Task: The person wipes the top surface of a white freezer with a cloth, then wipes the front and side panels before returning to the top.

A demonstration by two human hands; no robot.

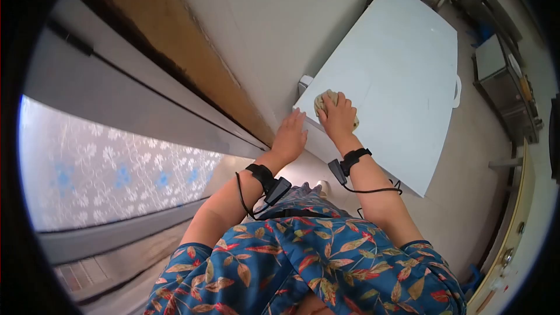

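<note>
From the head camera, the right hand (338, 118) lies palm down with its fingers curled over a crumpled beige cleaning cloth (324, 101), pressing it onto the near left corner of a pale blue flat-topped table (402, 76), close to the edge that runs along the cream wall (280, 17). The left hand (290, 136) rests beside it, fingers straight and together, open and holding nothing, laid against the table's side at that corner. Each wrist carries a black strap with a small black sensor box (276, 189) and a thin cable. The likeliest trouble, as I judge it, is the cloth sliding off the corner into the narrow gap between table and wall, since it sits right at the brink; a hard push could also shift the light table sideways, and the loose cable by the right wrist might catch on the table edge. As for containers, a grey metal cabinet (501, 81) stands at the far right, and whether anything is in it cannot be told; the table top holds only the cloth
</note>
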